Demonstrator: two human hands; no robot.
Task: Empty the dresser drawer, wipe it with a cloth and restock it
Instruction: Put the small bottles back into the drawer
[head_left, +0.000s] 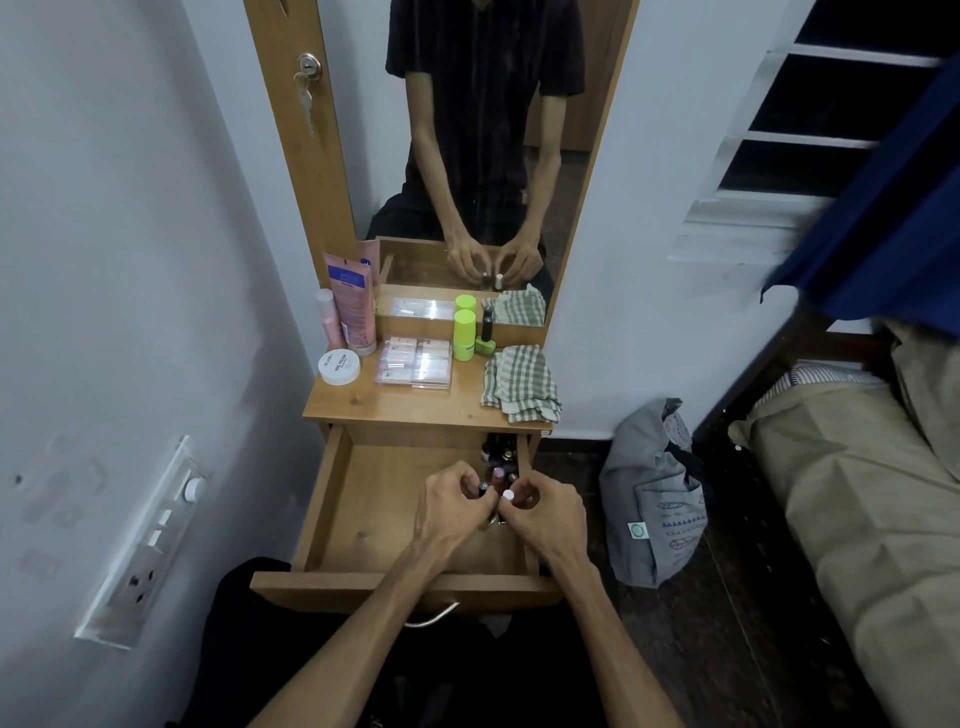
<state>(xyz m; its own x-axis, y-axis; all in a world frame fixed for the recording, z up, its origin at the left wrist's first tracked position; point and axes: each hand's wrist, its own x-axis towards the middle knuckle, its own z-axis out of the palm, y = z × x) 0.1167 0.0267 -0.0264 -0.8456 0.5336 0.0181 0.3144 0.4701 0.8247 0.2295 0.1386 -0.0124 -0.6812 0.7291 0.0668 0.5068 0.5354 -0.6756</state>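
Note:
The wooden dresser drawer (374, 499) is pulled out in front of me. Several small nail polish bottles (500, 457) stand along its right side. My left hand (454, 504) is closed on a dark-capped bottle (483, 487). Beside it, my right hand (540, 512) is closed on a white-capped bottle (508, 494). Both hands are over the drawer's right half. A checked cloth (519, 384) lies folded on the dresser top (415, 405), at the right.
On the dresser top stand two pink tubes (356, 312), a white jar (338, 367), a clear box of bottles (415, 362), a lime-green bottle (464, 335) and a green nail polish (486, 338). A mirror (483, 130) rises behind. A grey bag (654, 499) and a bed (857, 493) are to the right.

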